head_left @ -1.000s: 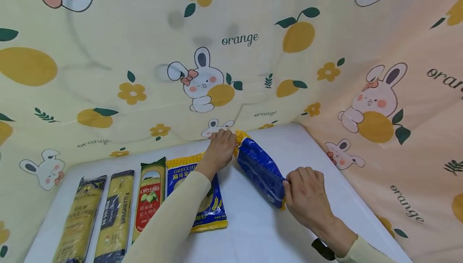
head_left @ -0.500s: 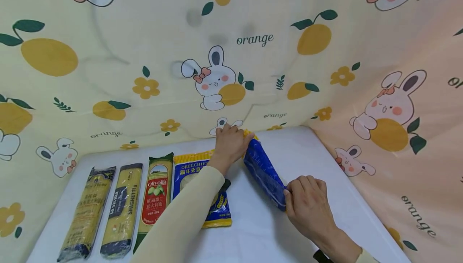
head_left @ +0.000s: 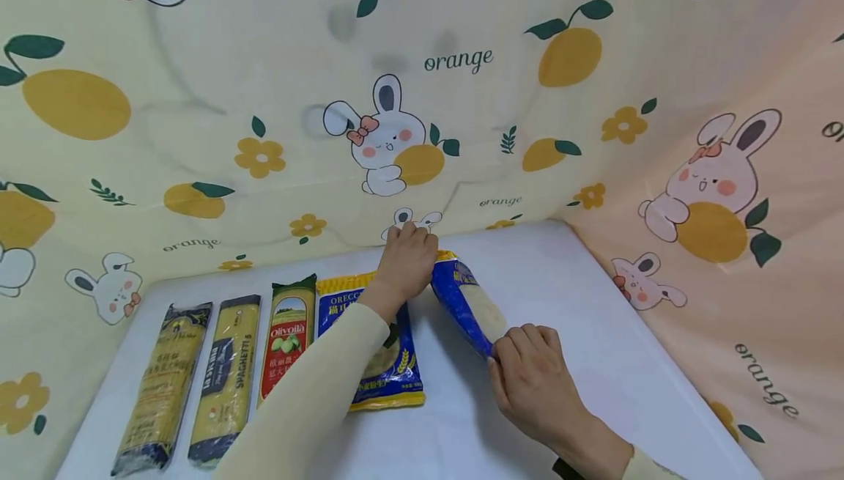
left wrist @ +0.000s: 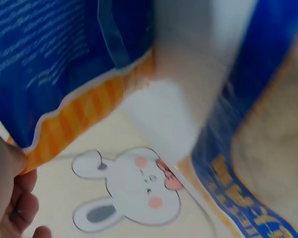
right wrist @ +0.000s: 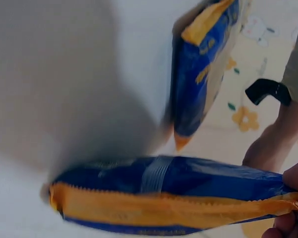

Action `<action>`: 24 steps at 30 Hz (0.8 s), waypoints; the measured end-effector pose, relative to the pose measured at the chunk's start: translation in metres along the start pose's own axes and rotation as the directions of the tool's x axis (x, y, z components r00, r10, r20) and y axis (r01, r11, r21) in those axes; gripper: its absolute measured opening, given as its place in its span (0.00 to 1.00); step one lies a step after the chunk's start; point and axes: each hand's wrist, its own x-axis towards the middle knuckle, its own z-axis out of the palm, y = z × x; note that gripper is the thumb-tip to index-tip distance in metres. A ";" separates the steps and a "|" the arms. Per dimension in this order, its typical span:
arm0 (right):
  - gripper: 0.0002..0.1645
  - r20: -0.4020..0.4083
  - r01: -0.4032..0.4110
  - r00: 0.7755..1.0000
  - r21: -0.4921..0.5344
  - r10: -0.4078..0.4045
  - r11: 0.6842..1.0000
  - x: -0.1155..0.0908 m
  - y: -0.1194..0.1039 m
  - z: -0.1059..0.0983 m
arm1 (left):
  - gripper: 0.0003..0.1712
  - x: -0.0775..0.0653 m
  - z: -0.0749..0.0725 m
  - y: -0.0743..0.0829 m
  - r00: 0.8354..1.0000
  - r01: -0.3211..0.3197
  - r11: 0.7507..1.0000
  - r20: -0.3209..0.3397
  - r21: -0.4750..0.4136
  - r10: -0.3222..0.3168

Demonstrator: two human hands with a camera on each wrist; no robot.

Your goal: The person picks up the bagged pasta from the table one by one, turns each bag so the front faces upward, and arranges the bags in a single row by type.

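Observation:
Both hands hold a blue pasta bag (head_left: 455, 304) with yellow ends and a window of pale pasta, tilted on edge over the white table. My left hand (head_left: 405, 264) pinches its far yellow end; in the left wrist view the thumb and fingers (left wrist: 25, 203) grip a corner of the striped edge. At the near corner my right hand (head_left: 541, 385) pinches the bag; the right wrist view shows its yellow seam (right wrist: 179, 208) running into the fingers. To its left a similar blue orecchiette bag (head_left: 398, 381) lies flat, partly covered by my left forearm.
Left of the bags lie a red-and-green Olivoilà pasta pack (head_left: 286, 341), a spaghetti pack (head_left: 224, 385) and another long pasta pack (head_left: 161, 392), side by side. A printed rabbit-and-orange cloth (head_left: 277, 99) rises behind and to the right of the white table (head_left: 593, 333).
The held bag has turned about its length, so its pale window now shows instead of the blue printed side. My right hand has shifted left with the near corner.

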 end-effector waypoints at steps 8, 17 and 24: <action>0.10 0.059 0.075 0.995 0.011 -0.075 0.997 -0.005 -0.029 0.024 | 0.10 -0.023 0.009 -0.022 0.997 -0.027 1.000 0.075 0.000 0.027; 0.09 0.127 0.022 0.991 0.071 -0.031 0.997 -0.016 -0.014 0.033 | 0.12 -0.049 0.022 -0.040 0.952 0.057 0.998 0.300 0.006 -0.056; 0.21 0.341 -0.071 0.929 -0.209 0.141 0.975 -0.040 0.032 0.028 | 0.16 -0.045 0.013 -0.031 0.935 0.146 0.988 0.334 -0.053 -0.120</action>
